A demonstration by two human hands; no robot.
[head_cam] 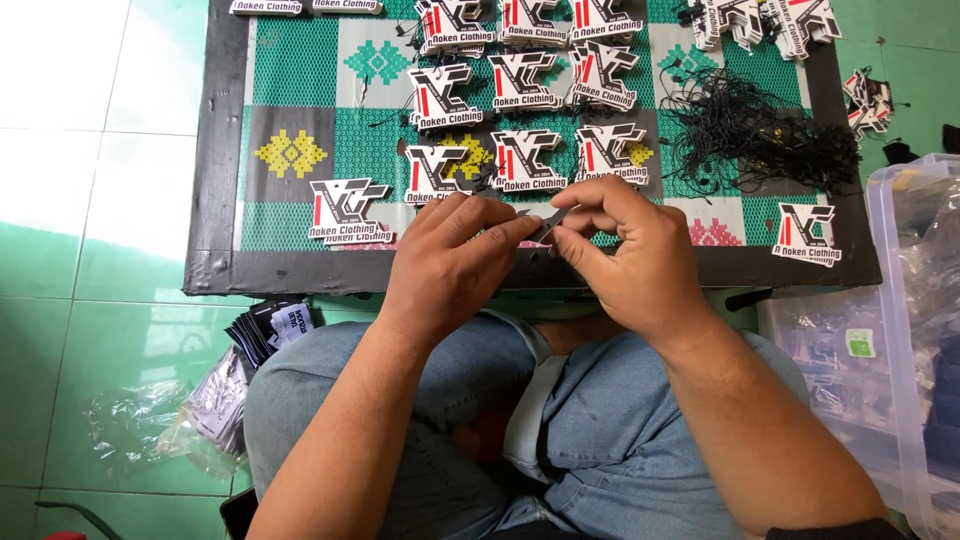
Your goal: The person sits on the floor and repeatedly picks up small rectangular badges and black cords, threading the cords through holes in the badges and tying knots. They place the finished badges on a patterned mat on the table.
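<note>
Fingertips of your left hand point(455, 262) and right hand point(625, 250) are meeting over a small dark tag point(548, 226), pinching it between them above the mat's point(290, 225) near edge. Stacks of die-cut cardboard tags point(525, 158) are lying just beyond, black strings point(760, 135) heaped to the right, a clear plastic bin point(905, 300) beside your knee.
</note>
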